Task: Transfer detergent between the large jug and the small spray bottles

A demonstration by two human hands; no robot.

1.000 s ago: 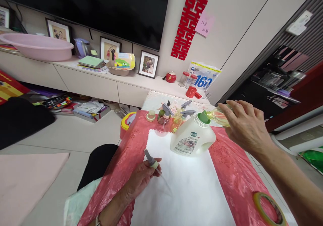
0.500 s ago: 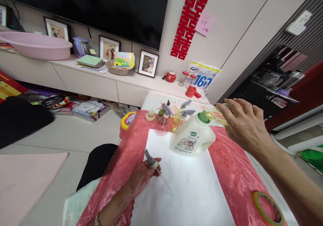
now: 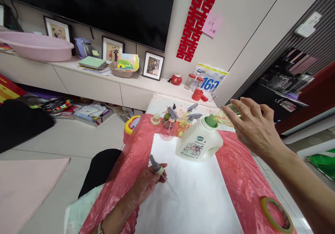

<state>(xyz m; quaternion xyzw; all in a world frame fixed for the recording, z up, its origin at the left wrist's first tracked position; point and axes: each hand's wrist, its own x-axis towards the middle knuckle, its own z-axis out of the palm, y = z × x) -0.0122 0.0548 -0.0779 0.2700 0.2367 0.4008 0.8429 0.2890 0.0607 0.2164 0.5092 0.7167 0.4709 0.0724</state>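
Note:
My right hand [image 3: 255, 129] grips a small clear bottle of yellow liquid [image 3: 225, 118], tipped sideways with its mouth at the green neck of a white jug [image 3: 199, 141]. The jug stands on a white sheet [image 3: 191, 199] laid over a red plastic cover [image 3: 240, 178]. My left hand [image 3: 145, 185] rests on the cover's left side and holds a grey spray-pump head [image 3: 156, 166] with its thin tube hanging down.
Several small spray bottles [image 3: 180, 120] and a loose cap [image 3: 156, 119] stand behind the jug. A tape roll [image 3: 274, 214] lies at the right front. A yellow-lidded red tub [image 3: 130, 127] sits left of the table. A low cabinet [image 3: 104, 87] carries photo frames and a pink basin [image 3: 36, 45].
My right hand and the small bottle have shifted slightly left and down at the jug's neck. The left hand has stayed in place.

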